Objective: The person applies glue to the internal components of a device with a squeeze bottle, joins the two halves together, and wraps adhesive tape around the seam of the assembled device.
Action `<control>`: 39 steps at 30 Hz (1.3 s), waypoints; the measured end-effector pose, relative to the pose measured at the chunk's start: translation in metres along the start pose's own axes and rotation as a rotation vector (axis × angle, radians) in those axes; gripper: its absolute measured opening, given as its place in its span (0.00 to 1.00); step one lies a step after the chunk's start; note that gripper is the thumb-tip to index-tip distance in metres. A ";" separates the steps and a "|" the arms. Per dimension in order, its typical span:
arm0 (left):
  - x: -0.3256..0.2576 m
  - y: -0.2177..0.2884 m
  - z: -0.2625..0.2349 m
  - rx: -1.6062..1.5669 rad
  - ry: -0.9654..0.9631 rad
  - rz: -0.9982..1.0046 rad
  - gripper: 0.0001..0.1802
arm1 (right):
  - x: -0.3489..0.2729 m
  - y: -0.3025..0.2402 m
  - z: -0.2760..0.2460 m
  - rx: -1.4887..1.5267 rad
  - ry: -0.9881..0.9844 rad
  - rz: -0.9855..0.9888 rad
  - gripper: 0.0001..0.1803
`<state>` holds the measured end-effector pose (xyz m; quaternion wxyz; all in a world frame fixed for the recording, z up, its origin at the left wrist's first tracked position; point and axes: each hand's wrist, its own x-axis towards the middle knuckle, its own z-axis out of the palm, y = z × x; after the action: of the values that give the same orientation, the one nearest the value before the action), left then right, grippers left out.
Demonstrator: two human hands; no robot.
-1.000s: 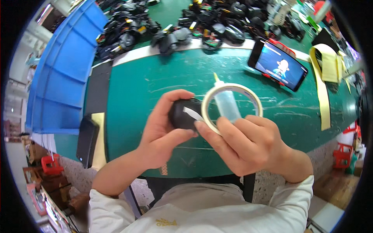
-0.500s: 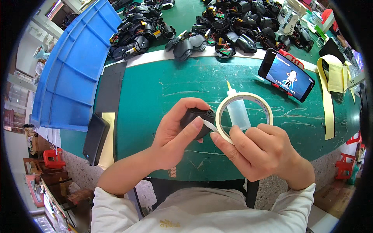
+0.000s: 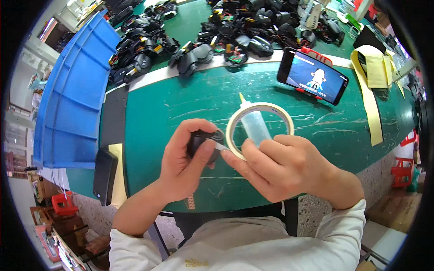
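Tape strip (image 3: 220, 147) slants left and farward from the roll (image 3: 260, 106), pinched at its near rim by the right hand (image 3: 282, 169), to the black shell (image 3: 194, 141) clasped in the left hand (image 3: 181, 162), thumb at the strip's left end.

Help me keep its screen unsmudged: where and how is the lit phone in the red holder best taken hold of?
Probably by its two short ends, coming in from left and right. The phone sits lengthwise with its screen toward the person, and the red holder shows at its long upper and lower edges, leaving both short ends uncovered.
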<state>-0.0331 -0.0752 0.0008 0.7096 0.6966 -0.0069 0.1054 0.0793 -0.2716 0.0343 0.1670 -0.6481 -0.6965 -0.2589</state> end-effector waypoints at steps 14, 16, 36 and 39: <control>0.005 0.005 -0.003 -0.468 -0.017 -0.078 0.11 | 0.000 0.002 0.012 -0.031 0.178 0.062 0.07; 0.004 0.007 -0.003 -0.497 -0.040 -0.086 0.11 | 0.000 0.002 0.011 -0.009 0.182 0.062 0.08; -0.006 0.011 0.006 -0.779 0.002 -0.216 0.10 | 0.004 -0.002 0.009 -0.031 0.187 0.017 0.25; -0.006 0.008 0.001 -0.775 0.013 -0.192 0.10 | 0.006 -0.004 0.007 -0.033 0.165 0.022 0.25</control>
<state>-0.0401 -0.0771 0.0080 0.9265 0.3740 0.0237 0.0324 0.0752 -0.2630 0.0311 0.2158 -0.6348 -0.6688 -0.3212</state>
